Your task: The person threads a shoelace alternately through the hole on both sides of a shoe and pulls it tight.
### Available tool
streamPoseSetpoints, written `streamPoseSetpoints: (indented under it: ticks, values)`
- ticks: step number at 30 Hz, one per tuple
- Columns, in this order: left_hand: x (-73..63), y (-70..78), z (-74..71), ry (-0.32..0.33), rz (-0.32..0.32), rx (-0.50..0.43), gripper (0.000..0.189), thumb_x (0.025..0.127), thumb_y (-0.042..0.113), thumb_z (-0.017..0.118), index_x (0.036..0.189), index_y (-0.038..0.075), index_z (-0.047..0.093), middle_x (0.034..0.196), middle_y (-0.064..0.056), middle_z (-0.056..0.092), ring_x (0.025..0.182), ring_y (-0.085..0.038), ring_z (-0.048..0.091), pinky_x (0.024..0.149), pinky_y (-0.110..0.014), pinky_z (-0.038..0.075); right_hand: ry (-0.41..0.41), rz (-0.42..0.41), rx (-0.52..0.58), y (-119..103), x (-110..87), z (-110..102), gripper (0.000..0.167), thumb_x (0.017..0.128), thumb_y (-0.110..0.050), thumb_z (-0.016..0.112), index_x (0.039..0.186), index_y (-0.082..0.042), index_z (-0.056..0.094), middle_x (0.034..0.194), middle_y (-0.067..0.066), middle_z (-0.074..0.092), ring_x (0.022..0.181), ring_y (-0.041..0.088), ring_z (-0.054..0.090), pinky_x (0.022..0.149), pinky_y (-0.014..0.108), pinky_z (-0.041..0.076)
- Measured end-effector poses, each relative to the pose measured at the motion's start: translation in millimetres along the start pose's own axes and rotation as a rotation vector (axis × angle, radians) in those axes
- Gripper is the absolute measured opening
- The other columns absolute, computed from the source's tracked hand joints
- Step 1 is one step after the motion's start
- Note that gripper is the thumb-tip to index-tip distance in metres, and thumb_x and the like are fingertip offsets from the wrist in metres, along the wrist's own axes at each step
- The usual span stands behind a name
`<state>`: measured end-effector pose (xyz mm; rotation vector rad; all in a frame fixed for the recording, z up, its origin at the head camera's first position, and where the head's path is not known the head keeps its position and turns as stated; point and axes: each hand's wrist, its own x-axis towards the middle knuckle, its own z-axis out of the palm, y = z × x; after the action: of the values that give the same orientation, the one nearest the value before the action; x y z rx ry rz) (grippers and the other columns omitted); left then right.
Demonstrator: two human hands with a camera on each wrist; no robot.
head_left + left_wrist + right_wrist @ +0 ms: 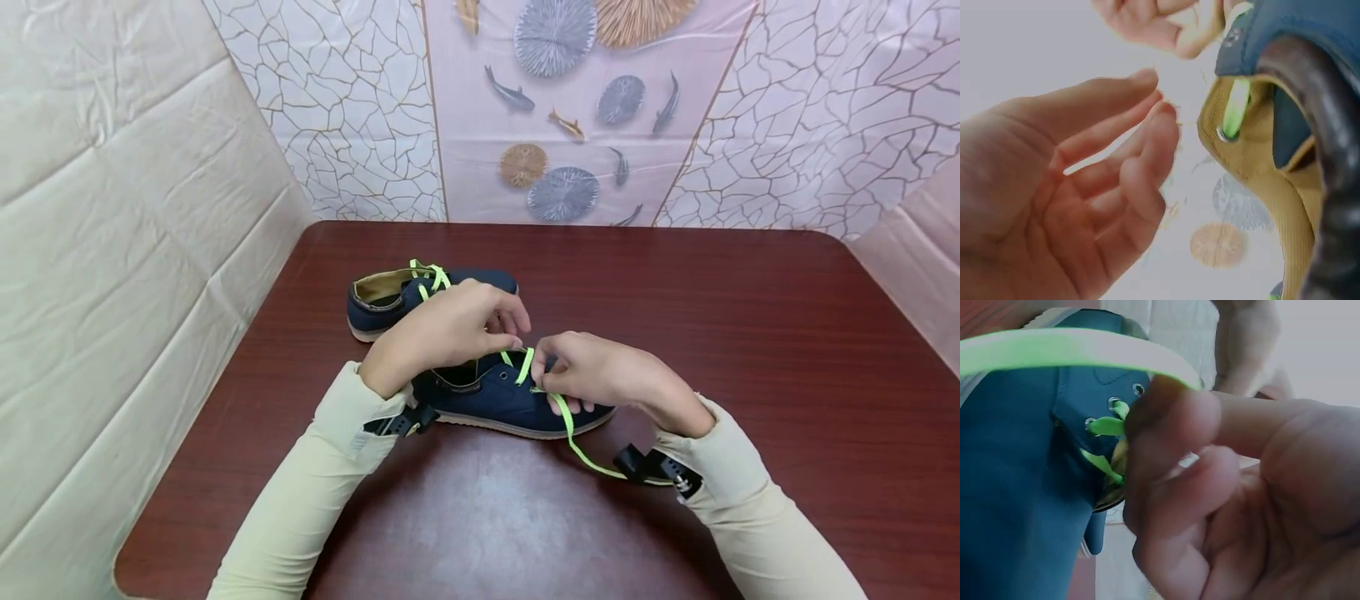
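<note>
A navy shoe [487, 404] lies on the table, its neon-green shoelace [567, 425] partly threaded through the eyelets. My right hand [600, 371] pinches that lace between thumb and finger over the front part of the shoe; in the right wrist view the lace [1085, 350] runs off to the left from the fingertips. Above the shoe's opening hovers my left hand [457, 329]. The left wrist view shows the left hand [1085, 181] with loosely bent fingers, nothing between them, beside the tan-lined eyelet flap [1222, 112]. The lace's free end passes under the right wrist.
Behind the left hand stands a second navy shoe [367, 321], also laced in neon green. The dark red-brown table [712, 300] meets a patterned wall covering [360, 108] at the back and a pale cloth wall [150, 250] on the left.
</note>
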<state>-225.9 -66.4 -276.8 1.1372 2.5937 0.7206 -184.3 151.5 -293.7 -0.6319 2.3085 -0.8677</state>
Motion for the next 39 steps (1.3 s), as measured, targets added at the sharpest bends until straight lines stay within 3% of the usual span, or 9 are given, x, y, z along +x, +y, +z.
streamPoseSetpoints:
  ticks: [5, 8, 14, 22, 26, 30, 34, 36, 39]
  values:
    - [0.1, 2.9, 6.3, -0.140, 0.024, 0.060, 0.005, 0.094, 0.017, 0.082, 0.097, 0.019, 0.079, 0.083, 0.010, 0.072, 0.079, -0.003, 0.067, 0.074, -0.024, 0.053, -0.045, -0.092, 0.153, 2.0, -5.8, -8.4, 0.013, 0.099, 0.001, 0.053, 0.103, 0.002, 0.065, 0.069, 0.003, 0.063, 0.056, 0.011, 0.048, 0.053, 0.023, 0.040]
    - [1.2, 6.8, 11.8, -0.164, 0.044, 0.100, 0.010, 0.091, 0.026, 0.085, 0.092, 0.023, 0.076, 0.078, 0.014, 0.069, 0.073, -0.004, 0.064, 0.068, -0.026, 0.052, -0.036, -0.113, 0.230, 1.4, -10.8, -14.7, 0.015, 0.102, -0.003, 0.054, 0.104, 0.004, 0.068, 0.072, 0.004, 0.065, 0.057, 0.009, 0.046, 0.052, 0.022, 0.036]
    - [5.0, 12.8, 21.9, -0.127, 0.076, 0.132, 0.019, 0.092, 0.041, 0.083, 0.083, 0.026, 0.074, 0.069, 0.018, 0.066, 0.064, -0.001, 0.061, 0.060, -0.025, 0.049, 0.070, -0.144, 0.332, 1.4, -20.3, -25.7, 0.022, 0.109, -0.012, 0.056, 0.110, 0.005, 0.071, 0.084, 0.010, 0.073, 0.059, 0.009, 0.048, 0.051, 0.022, 0.037]
    - [6.6, 11.8, 21.3, -0.028, 0.162, 0.042, 0.026, 0.104, 0.029, 0.070, 0.081, 0.017, 0.069, 0.061, 0.009, 0.051, 0.053, -0.004, 0.049, 0.057, -0.023, 0.042, 0.167, -0.308, 0.506, 4.6, -30.1, -34.9, 0.021, 0.108, -0.005, 0.053, 0.122, 0.002, 0.067, 0.078, 0.003, 0.070, 0.061, 0.014, 0.051, 0.045, 0.029, 0.033]
    - [7.3, 12.2, 22.0, -0.040, 0.206, -0.029, 0.018, 0.106, 0.023, 0.068, 0.093, 0.014, 0.077, 0.070, 0.006, 0.062, 0.059, -0.004, 0.053, 0.063, -0.023, 0.046, 0.237, -0.402, 0.543, 5.4, -32.4, -36.7, 0.024, 0.104, 0.003, 0.058, 0.126, -0.001, 0.067, 0.094, 0.004, 0.077, 0.057, 0.016, 0.050, 0.041, 0.033, 0.028]
    - [8.5, 15.1, 25.9, -0.097, 0.218, -0.067, 0.019, 0.106, 0.024, 0.068, 0.098, 0.013, 0.081, 0.083, 0.008, 0.075, 0.069, -0.001, 0.062, 0.069, -0.021, 0.051, 0.363, -0.408, 0.483, 4.5, -30.5, -35.1, 0.031, 0.099, 0.004, 0.068, 0.128, -0.007, 0.070, 0.119, 0.009, 0.077, 0.056, 0.018, 0.052, 0.043, 0.031, 0.035]
    - [9.5, 18.1, 28.5, -0.124, 0.214, -0.036, 0.027, 0.109, 0.026, 0.062, 0.089, 0.016, 0.078, 0.080, 0.009, 0.072, 0.067, 0.000, 0.059, 0.069, -0.022, 0.050, 0.459, -0.352, 0.317, 1.7, -27.9, -33.7, 0.026, 0.097, -0.004, 0.075, 0.121, -0.012, 0.074, 0.108, 0.004, 0.078, 0.061, 0.019, 0.057, 0.049, 0.029, 0.045]
    - [9.2, 18.6, 28.0, -0.124, 0.208, -0.017, 0.030, 0.110, 0.024, 0.059, 0.087, 0.016, 0.077, 0.078, 0.008, 0.071, 0.066, -0.001, 0.059, 0.069, -0.022, 0.051, 0.459, -0.335, 0.207, 1.0, -28.9, -34.5, 0.022, 0.097, -0.009, 0.077, 0.119, -0.015, 0.075, 0.093, 0.005, 0.075, 0.061, 0.019, 0.055, 0.052, 0.029, 0.046]
    - [8.6, 18.2, 26.5, -0.112, 0.192, -0.014, 0.034, 0.111, 0.024, 0.056, 0.087, 0.015, 0.077, 0.075, 0.006, 0.071, 0.065, -0.003, 0.060, 0.069, -0.023, 0.051, 0.419, -0.361, 0.029, 3.4, -32.8, -37.0, 0.024, 0.097, -0.012, 0.078, 0.120, -0.022, 0.074, 0.094, -0.002, 0.069, 0.071, 0.018, 0.057, 0.060, 0.029, 0.048]
